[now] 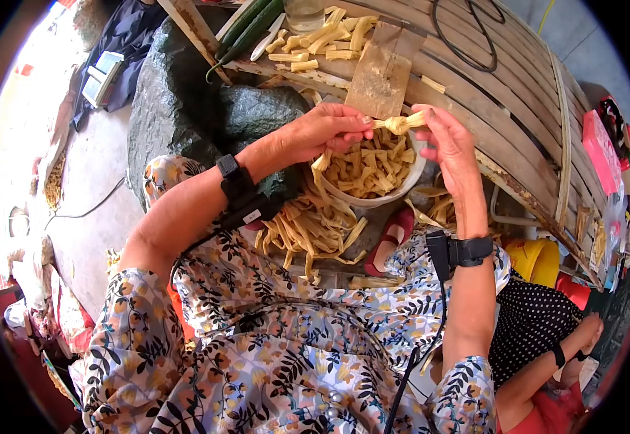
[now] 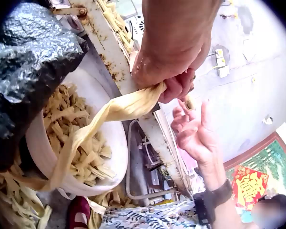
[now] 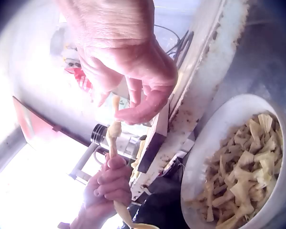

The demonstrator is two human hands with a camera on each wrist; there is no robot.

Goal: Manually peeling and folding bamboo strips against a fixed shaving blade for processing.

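A pale yellow, ribbon-like strip with a knot in it is stretched between both hands above a white bucket. My left hand grips the strip on one side of the knot, and a long tail trails from that hand past the bucket in the left wrist view. On the other side, my right hand pinches the short end between thumb and fingers. Short yellow knotted pieces fill the bucket. Beside it lies a heap of long loose strips.
The slatted wooden table bears a wooden board, cut yellow pieces, green cucumbers and a glass jar. Dark plastic sheeting lies left of the bucket. Another person's arm shows at lower right, near a yellow bucket.
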